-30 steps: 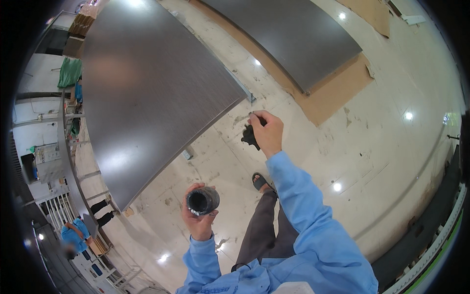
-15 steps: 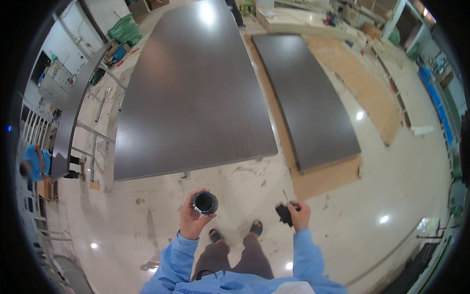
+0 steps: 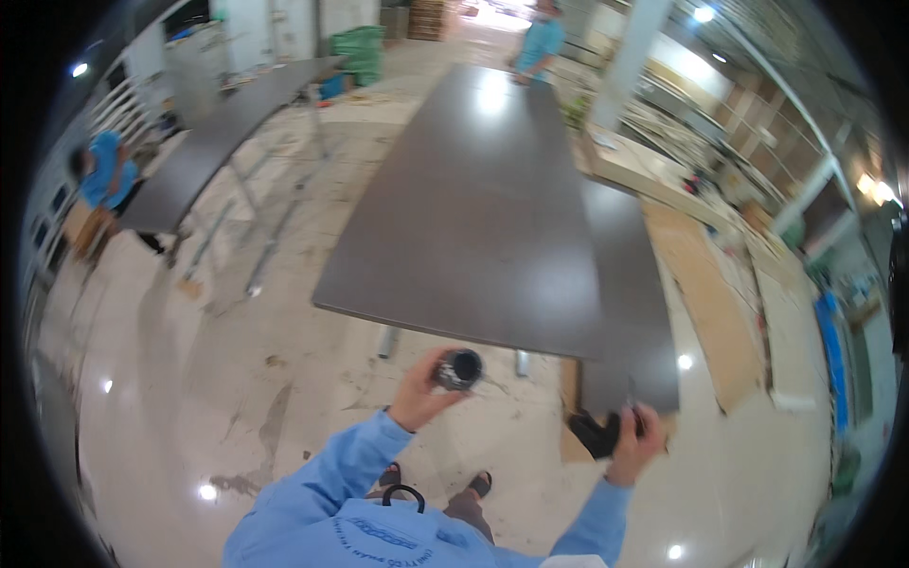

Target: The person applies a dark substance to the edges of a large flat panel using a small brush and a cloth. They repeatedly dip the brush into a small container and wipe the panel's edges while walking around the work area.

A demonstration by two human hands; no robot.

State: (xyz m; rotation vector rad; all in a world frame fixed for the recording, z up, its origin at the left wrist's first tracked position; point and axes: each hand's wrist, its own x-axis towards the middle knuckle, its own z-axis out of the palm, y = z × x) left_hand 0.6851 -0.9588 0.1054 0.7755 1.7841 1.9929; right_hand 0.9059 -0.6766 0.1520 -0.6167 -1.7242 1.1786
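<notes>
My left hand (image 3: 419, 390) is raised in front of me and grips a short dark cylinder (image 3: 459, 369) with its open hollow end facing the camera. My right hand (image 3: 632, 440) is out to the lower right and holds a small black object (image 3: 597, 433) of unclear kind. Both forearms wear light blue sleeves. Just beyond my hands stands a long dark tabletop (image 3: 478, 204) on metal legs, its near edge close to the cylinder.
A second dark panel (image 3: 625, 284) lies to the right on brown board. Another long dark table (image 3: 222, 128) stands at the left, with a person in blue (image 3: 102, 180) crouched beside it. Another person in blue (image 3: 542, 43) stands at the big table's far end. The floor is glossy and stained.
The view has tilted up from the floor toward the room. The big table now stretches away ahead of me. My hands keep their hold on the cylinder and the black object.
</notes>
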